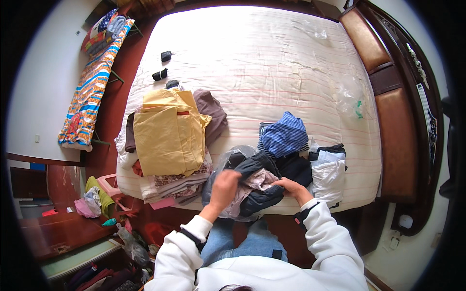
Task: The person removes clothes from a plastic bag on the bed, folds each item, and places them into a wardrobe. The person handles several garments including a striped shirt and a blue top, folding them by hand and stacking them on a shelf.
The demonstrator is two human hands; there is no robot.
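Observation:
My left hand [224, 187] is closed on the edge of a dark grey garment [256, 165], its fingers partly blurred. With its fingers, my right hand [291, 189] grips the right side of the same dark garment. A pink striped cloth [260, 180] lies bunched between my hands, inside the dark fabric. Under and around this bundle is a clear plastic bag [236, 151] at the bed's near edge. Just beyond my right hand is a black garment [295, 169], with a blue striped garment [285, 134] crumpled above it.
Folded yellow cloth [169, 134] tops a tall stack on the left of the mattress [255, 72]. White folded clothes [328, 180] lie at right. Small black rolled bundles [159, 74] and clear plastic bags [349, 96] rest farther back. A wooden headboard [397, 123] borders the right side.

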